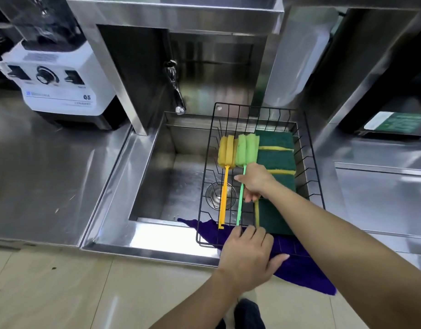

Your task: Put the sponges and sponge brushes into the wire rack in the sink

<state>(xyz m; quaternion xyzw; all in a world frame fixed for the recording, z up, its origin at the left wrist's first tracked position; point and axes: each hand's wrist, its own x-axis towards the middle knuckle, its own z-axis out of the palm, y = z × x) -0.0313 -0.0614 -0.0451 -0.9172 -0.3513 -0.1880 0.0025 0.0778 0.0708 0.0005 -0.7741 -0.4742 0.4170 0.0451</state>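
Head view: right hand (253,181) fingers curled tight around green sponge brush (243,167) handle, brush lying in wire rack (306,162) beside yellow sponge brush (224,172). Left hand (246,255) fingers closed over rack's near rim.

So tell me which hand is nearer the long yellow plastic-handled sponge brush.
Right. The right hand grips the green sponge brush just beside the yellow sponge brush's handle; the left hand rests on the black wire rack's front rim, near the handle's tip.

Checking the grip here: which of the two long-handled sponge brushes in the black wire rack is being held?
The green sponge brush: the right hand grips its handle. The yellow sponge brush beside it lies untouched.
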